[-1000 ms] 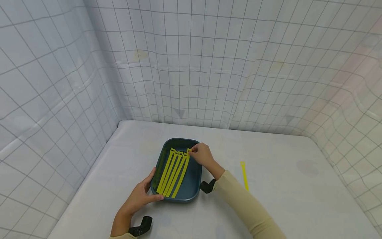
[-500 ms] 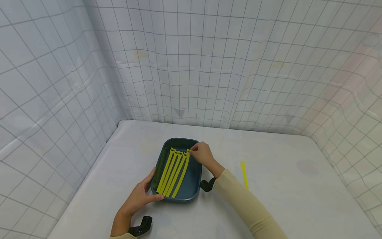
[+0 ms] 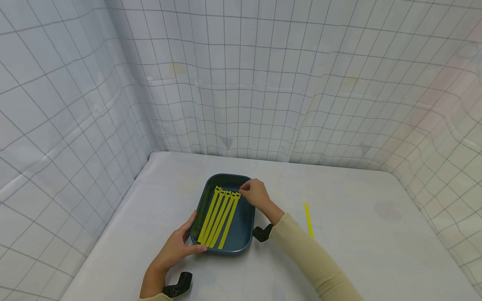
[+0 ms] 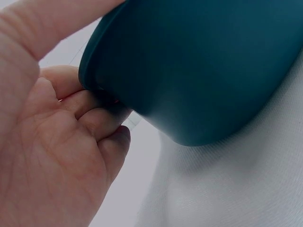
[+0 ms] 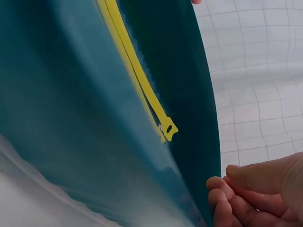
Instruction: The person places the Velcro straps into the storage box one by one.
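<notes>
A dark teal tray [image 3: 242, 225] stands on the white-covered table, tilted slightly in the head view. Several yellow cable ties [image 3: 229, 221] lie side by side along its floor, their slotted heads at the far end. My left hand [image 3: 175, 248] grips the tray's near left corner, thumb along the near rim; in the left wrist view its fingers [image 4: 102, 120] curl against the outer wall. At the far right side of the tray is my right hand [image 3: 256, 194], fingers curled and thumb against the forefinger, nothing between them. The right wrist view shows a tie's head [image 5: 169, 128] apart from these fingers.
Another yellow cable tie [image 3: 308, 221] lies on the table to the right, its near end hidden by the right sleeve [image 3: 312, 259]. White grid-patterned curtains [image 3: 241, 83] hang behind and at both sides of the table.
The rightmost cable tie, earlier pinched at its head by my right hand, has been let go and lies down flat beside the others. The left hand and tray have not moved.
</notes>
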`<state>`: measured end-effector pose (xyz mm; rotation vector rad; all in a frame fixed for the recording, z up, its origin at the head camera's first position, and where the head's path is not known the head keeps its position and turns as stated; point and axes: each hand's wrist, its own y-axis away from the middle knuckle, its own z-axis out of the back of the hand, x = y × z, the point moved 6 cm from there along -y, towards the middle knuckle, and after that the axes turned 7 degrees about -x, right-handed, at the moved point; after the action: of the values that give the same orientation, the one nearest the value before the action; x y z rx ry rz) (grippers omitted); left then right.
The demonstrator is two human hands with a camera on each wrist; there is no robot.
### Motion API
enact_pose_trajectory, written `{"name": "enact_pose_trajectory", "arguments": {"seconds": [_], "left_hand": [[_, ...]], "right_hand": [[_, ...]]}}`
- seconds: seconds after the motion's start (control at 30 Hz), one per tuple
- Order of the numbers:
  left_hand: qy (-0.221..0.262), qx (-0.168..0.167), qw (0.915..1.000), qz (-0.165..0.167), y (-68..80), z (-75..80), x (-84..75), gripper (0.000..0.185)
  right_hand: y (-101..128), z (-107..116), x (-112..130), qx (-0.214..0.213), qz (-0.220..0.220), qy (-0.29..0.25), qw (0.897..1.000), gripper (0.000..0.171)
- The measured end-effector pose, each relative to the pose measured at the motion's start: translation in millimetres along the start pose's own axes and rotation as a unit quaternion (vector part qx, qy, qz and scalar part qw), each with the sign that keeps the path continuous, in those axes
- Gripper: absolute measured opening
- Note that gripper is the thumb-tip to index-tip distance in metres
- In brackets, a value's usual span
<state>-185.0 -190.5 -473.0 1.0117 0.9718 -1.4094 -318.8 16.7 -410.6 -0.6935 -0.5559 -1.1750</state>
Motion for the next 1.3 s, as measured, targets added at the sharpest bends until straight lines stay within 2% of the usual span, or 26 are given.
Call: {"name": "enact_pose_trajectory", "arguments": {"seconds": [0.2, 0.5, 0.7, 0.9, 1.3], "left_hand": [[0.005, 0.001, 1.0000, -0.002, 0.1, 0.3, -0.8, 0.102], [0.000, 0.001, 0.9999, 0.014, 0.9, -0.8, -0.3, 0.103], [-0.002, 0.001, 0.9999, 0.014, 1.3, -1.3, -1.3, 0.103], [0.000, 0.000, 0.9999, 0.016, 1.0, -1.8, -1.2, 0.102], [-0.002, -0.001, 0.9999, 0.016, 0.8, -2.2, -0.2, 0.101]], "right_hand": [[4.5, 8.5, -2.2, 0.017, 0.013, -0.029, 0.999, 0.016], [12.0, 30.2, -25.3, -0.005, -0.002, -0.043, 0.999, 0.018], [15.8, 41.9, -39.6, -0.015, -0.010, -0.028, 0.999, 0.014], [20.5, 54.5, -55.2, -0.014, -0.020, -0.016, 1.000, 0.018], [29.8, 73.9, -97.1, -0.020, -0.051, 0.012, 0.998, 0.019]]}}
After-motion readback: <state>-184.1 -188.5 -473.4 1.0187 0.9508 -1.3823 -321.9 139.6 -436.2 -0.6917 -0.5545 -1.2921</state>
